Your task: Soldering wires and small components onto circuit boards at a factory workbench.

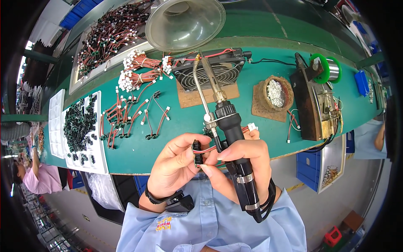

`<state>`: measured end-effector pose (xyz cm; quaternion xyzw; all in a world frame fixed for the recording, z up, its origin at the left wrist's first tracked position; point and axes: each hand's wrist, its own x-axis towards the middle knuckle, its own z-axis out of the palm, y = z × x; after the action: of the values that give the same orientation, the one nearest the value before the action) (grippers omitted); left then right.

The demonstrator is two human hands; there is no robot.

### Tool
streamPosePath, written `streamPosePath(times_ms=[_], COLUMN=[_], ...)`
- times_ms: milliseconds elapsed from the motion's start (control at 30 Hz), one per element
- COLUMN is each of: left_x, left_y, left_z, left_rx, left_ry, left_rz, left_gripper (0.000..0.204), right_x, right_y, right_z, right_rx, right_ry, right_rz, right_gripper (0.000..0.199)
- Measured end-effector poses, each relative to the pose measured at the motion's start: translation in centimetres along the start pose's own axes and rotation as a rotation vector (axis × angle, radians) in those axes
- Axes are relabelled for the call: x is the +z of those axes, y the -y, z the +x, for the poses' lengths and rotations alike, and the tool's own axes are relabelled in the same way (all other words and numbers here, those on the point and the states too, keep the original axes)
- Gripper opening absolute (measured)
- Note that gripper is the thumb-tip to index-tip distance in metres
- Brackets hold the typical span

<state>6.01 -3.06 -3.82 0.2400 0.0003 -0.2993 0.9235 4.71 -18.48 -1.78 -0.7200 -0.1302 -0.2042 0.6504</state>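
My left hand (pixel 170 166) pinches a small black component (pixel 197 153) between thumb and fingertips, in front of my chest. My right hand (pixel 256 157) is closed round a black-handled soldering iron (pixel 230 122) with a thin metal solder-feed tube (pixel 198 82) alongside; its tip points up and away from me. The right thumb and fingertips also hold a red-and-black wire lead (pixel 207 150) whose near end meets the black component. A white plug (pixel 252 127) shows beyond the right fingers. Whether the wire is joined to the component is too small to tell.
Behind the iron stand a square fan (pixel 210 71) and a clear extraction hood (pixel 184 25). Wired parts (pixel 126 115) and a white tray (pixel 100 155) of black components lie left. A bowl of solder beads (pixel 276 93), an iron stand (pixel 308 105) and a solder spool (pixel 331 69) sit right.
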Motion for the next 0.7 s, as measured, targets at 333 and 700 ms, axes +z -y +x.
streamPosePath(times_ms=[333, 700], left_x=[0.0, 0.0], left_y=[0.1, -0.1], left_z=[0.0, 0.0], left_rx=[0.032, 0.009], left_ry=[0.004, 0.000], left_rz=[0.082, 0.115], left_gripper=[0.032, 0.032], right_x=[-0.8, -1.5], right_y=[0.0, -0.2], right_z=[0.7, 0.8], right_rx=[0.032, 0.055], right_ry=[0.066, 0.219], right_rz=[0.012, -0.009], right_gripper=[0.036, 0.044])
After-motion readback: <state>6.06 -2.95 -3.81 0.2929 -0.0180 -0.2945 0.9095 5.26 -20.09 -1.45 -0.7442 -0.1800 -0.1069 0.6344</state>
